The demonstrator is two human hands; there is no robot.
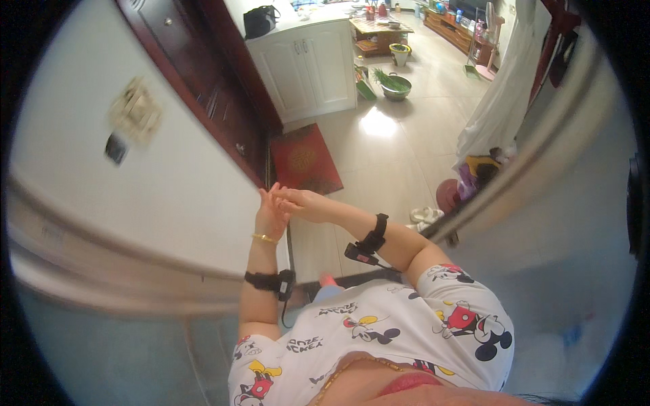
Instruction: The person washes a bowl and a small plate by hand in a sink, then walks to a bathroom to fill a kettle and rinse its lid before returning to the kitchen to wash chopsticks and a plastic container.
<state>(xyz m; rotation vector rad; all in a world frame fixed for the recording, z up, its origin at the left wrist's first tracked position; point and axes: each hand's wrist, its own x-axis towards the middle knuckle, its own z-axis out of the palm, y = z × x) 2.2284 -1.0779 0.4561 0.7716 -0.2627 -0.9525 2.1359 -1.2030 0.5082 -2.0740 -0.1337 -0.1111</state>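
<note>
My left hand [273, 214], with a gold-coloured bracelet [264, 238] at its wrist, is held out in front of me, its fingertips pointing away. My right hand [303, 204] reaches across from the right and touches the left hand at the fingers and palm. No object shows between them, though the overlapping fingers hide part of both palms. Black straps with small boxes sit around both forearms. Below and beyond the hands lies a red doormat [306, 160] with a gold pattern, beside a dark red door [195, 76].
A white wall [167, 203] stands close on the left. White cabinets [310, 76] stand ahead. A metal basin [396, 90] with green stalks rests on the tiled floor. White shoes [425, 215], a purple cloth [467, 181] and a white curtain [500, 106] are on the right.
</note>
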